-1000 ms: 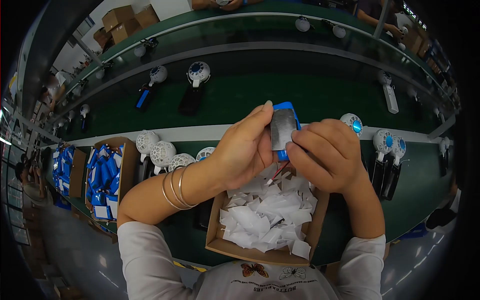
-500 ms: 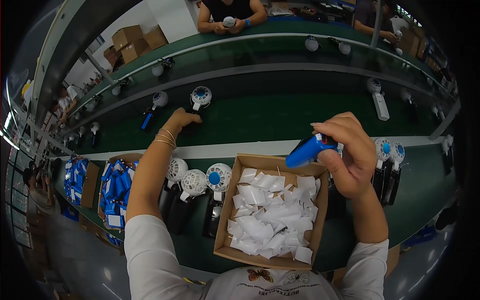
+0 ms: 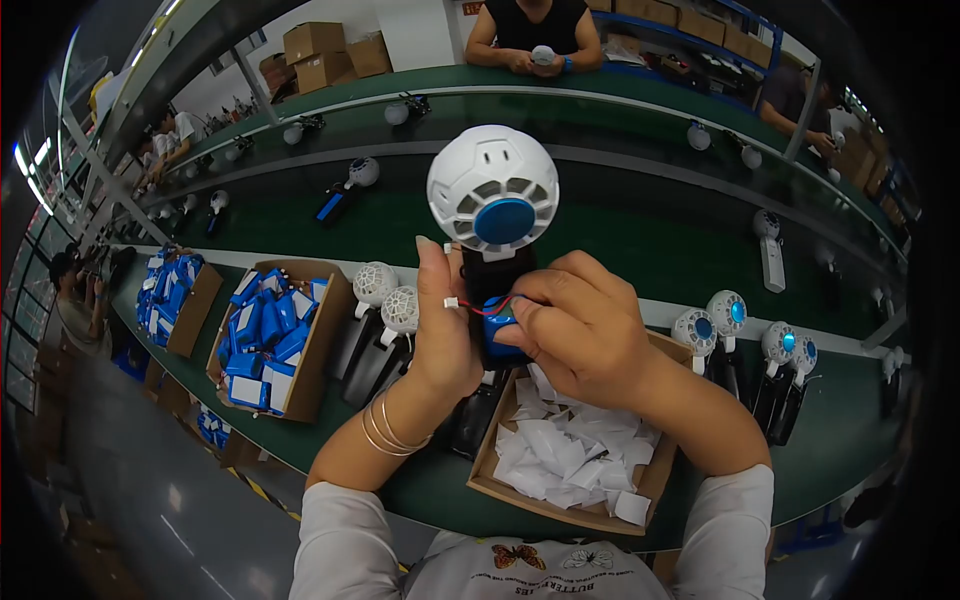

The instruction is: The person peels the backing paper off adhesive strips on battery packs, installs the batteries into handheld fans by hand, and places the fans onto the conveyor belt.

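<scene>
My left hand [image 3: 447, 335] is closed round the black handle of a handheld fan [image 3: 495, 190]. Its white round head, with a blue disc in the grille, points up and away from me. In my right hand [image 3: 585, 325] a blue battery pack [image 3: 503, 335] is pinched against the handle. Red and dark wires run from the pack to a small white connector [image 3: 451, 303] beside my left thumb. Directly below my hands, a cardboard box [image 3: 560, 515] holds loose pieces of white film or paper.
Left on the bench are two boxes of blue battery packs, a nearer box [image 3: 325, 350] and a farther box [image 3: 195, 310]. Other fans lie beside the left hand [image 3: 375, 285] and to the right [image 3: 728, 310]. Beyond runs a green conveyor [image 3: 620, 240] carrying fans; a person [image 3: 540, 40] works across it.
My left hand has picked up a fan from the conveyor and brought it to the middle. My right hand has carried the battery pack left, against the fan's handle. The view has shifted.
</scene>
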Tool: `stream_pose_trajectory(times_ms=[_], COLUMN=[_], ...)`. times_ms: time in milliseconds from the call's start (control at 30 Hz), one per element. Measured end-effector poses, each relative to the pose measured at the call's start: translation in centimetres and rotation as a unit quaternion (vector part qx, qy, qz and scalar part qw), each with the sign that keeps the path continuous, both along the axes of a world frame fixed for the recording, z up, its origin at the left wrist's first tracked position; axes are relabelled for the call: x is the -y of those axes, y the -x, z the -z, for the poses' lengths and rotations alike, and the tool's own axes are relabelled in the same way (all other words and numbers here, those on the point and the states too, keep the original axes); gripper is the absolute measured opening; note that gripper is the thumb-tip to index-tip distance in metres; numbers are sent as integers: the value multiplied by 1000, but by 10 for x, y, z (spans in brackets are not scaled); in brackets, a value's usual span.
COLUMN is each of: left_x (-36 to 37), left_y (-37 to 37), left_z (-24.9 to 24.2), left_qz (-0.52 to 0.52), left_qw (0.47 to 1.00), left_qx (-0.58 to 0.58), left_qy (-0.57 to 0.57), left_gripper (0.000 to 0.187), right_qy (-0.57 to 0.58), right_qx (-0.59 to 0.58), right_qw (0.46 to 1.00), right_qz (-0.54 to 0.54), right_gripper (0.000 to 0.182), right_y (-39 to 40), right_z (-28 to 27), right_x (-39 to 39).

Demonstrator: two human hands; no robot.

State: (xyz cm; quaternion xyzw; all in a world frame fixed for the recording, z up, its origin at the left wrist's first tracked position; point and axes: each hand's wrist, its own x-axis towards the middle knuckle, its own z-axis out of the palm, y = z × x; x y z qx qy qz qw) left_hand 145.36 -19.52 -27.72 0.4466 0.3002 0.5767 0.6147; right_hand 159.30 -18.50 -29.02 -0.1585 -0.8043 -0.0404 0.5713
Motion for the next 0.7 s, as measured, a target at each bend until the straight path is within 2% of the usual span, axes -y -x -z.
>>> stream_pose_trajectory(times_ms=[133, 200, 233, 267, 300, 333, 367, 433, 467, 533, 600, 667, 700], left_x=[-5, -7, -6, -4, -1, 1, 0, -3, -4, -4, -5, -4, -5], left_y=[0, 21, 41, 40, 35, 34, 36, 36, 35, 33, 46, 52, 53], left_z=[4, 3, -1, 0, -5, -8, -5, 5, 7, 8, 6, -2, -4], left_qz=[29, 55, 77, 77, 33, -10, 8, -15, -36, -51, 20, 54, 72], left_qw=[997, 996, 993, 993, 997, 999, 999, 999, 999, 997, 996, 995, 994], left_qx=[43, 62, 80, 84, 63, 40, 37, 17, -11, -4, 38, 10, 0], left_qy=[54, 40, 28, 29, 23, 17, -25, -27, -33, -62, -84, -85, -85], left_gripper=[73, 73, 74, 74, 75, 75, 74, 72, 71, 66, 61, 56, 54], right_qy=[4, -84, -85, -34, 15, 173, 174, 291, 262, 271, 281, 358, 385], right_qx=[31, 76, 83, 31, -22, -13, -10, -59, 1, 8, 12, -92, -105], right_qw=[999, 986, 985, 993, 996, 984, 984, 953, 965, 962, 959, 925, 913], right_qz=[26, 121, 123, 107, 90, 47, 49, -57, -22, -23, -27, -85, -89], right_gripper=[25, 25, 25, 25, 27, 45, 45, 62, 66, 64, 62, 66, 69], right_y=[-4, 12, 32, 37, 39, 43, 43, 51, 56, 63, 73, 73, 66], right_z=[-3, -9, -14, -13, -13, -7, -7, -9, -7, -11, -11, -10, -17], right_x=[2, 4, 7, 8, 8, 8, 4, -4, -3, 0, 1, -3, -3])
